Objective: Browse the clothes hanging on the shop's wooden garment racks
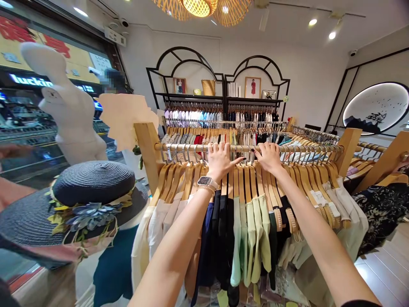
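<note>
A wooden clothes rail [244, 148] runs across the middle of the head view, packed with wooden hangers [249, 183] on metal hooks. My left hand [220, 160], with a watch [207, 182] and bracelet at the wrist, has its fingers curled over the rail among the hooks. To its right, my right hand [268, 155] also curls over the rail. Both thumbs stick out towards each other, with a small gap and several hooks between them. Below hang black tops [223, 217], pale green tops [252, 238] and cream tops [143, 234]. The far sides of my fingers are hidden.
A dark straw hat [94, 181] with flowers stands close at left, before a white mannequin [70, 106]. Wooden end posts [147, 149] bound the rail. Behind it are more garment racks and black shelving [194, 97]. Dark patterned clothing [380, 213] hangs at right.
</note>
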Motion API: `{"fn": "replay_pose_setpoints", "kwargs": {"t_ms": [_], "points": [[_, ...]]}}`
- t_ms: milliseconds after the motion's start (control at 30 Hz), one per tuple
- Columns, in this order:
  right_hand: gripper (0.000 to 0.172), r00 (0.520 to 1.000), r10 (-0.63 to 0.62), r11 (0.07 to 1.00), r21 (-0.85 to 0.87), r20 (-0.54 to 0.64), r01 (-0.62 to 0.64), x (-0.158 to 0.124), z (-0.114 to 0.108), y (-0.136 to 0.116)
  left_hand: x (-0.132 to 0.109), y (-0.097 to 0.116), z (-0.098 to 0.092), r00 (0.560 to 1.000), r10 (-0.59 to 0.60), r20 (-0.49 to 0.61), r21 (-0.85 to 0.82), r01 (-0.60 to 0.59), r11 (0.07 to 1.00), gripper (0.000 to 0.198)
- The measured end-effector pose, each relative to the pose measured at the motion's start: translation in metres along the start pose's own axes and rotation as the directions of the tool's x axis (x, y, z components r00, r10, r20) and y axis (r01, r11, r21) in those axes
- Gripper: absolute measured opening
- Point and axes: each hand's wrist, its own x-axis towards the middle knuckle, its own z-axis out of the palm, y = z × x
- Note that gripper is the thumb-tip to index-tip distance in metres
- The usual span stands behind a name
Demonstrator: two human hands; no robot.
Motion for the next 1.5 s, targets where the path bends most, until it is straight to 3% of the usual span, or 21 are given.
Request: {"fn": "replay_pose_setpoints", "kwargs": {"t_ms": [233, 433, 700, 967, 1300, 1500], "points": [[0.06, 1.0, -0.021, 1.0, 0.012, 0.011, 0.021, 0.0, 0.002, 0.004, 0.0, -0.004, -0.003, 0.999, 0.038, 0.004, 0.05, -0.038, 0.998, 0.066], [0.067, 0.998, 0.007, 0.999, -0.034, -0.057, -0.009, 0.001, 0.004, 0.0, 0.001, 0.003, -0.002, 0.999, -0.011, -0.034, 0.06, 0.013, 0.998, 0.08], [0.072, 0.996, -0.017, 1.0, 0.002, -0.092, 0.017, 0.001, 0.011, 0.003, 0.001, 0.001, -0.011, 1.0, 0.003, 0.031, 0.049, -0.005, 0.999, 0.074], [0.06, 0.998, -0.041, 0.999, 0.009, -0.051, 0.042, 0.001, 0.005, 0.006, 0.001, -0.001, -0.006, 1.0, 0.005, 0.015, 0.032, -0.006, 0.999, 0.072], [0.069, 0.999, -0.035, 0.999, 0.036, -0.033, 0.036, 0.001, 0.002, 0.003, 0.002, 0.003, -0.008, 0.999, -0.009, 0.043, 0.03, 0.007, 1.0, 0.079], [0.075, 0.999, -0.037, 0.998, -0.061, -0.026, 0.035, 0.0, -0.003, 0.002, 0.002, 0.003, -0.007, 1.0, 0.002, 0.0, 0.052, -0.002, 0.999, 0.075]]}}
